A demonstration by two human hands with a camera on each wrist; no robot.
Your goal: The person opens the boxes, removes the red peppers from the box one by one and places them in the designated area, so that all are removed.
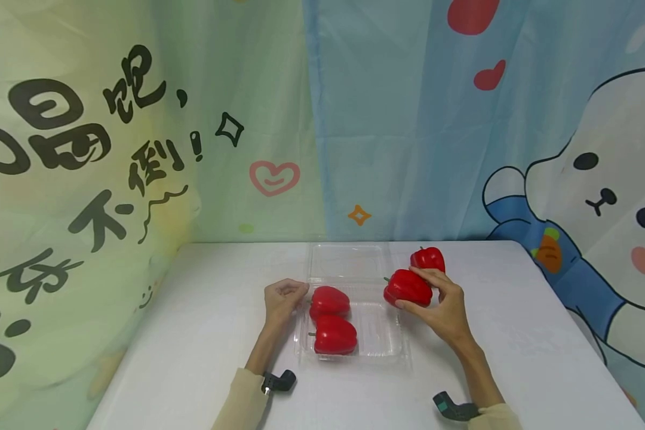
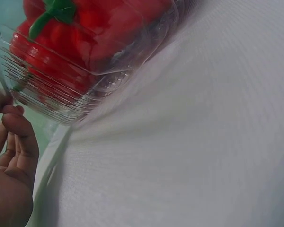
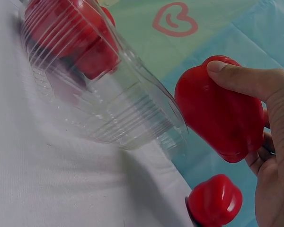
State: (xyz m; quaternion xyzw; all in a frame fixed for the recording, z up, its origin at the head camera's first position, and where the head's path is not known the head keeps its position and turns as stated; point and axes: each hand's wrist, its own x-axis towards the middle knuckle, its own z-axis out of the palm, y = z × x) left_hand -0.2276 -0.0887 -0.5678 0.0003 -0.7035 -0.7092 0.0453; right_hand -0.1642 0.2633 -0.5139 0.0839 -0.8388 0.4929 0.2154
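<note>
A clear plastic clamshell box [image 1: 376,334] stands on the white table with its lid folded back. Two red bell peppers lie in its left half, the rear pepper [image 1: 329,302] behind the front pepper [image 1: 335,335]. My left hand [image 1: 283,298] pinches the box's left rim between thumb and fingertips. Over the right side of the box, my right hand [image 1: 445,306] holds another red bell pepper [image 3: 220,109], thumb on one side and fingers on the other. That pepper's green stem points left in the head view. Behind the right hand, one more red bell pepper [image 1: 427,258] sits on the table.
The transparent lid [image 1: 349,261] lies toward the table's back edge. A printed cloth curtain [image 1: 376,119] hangs behind the white table [image 1: 220,310]. Each wrist wears a small dark camera, such as the left wrist camera [image 1: 280,381].
</note>
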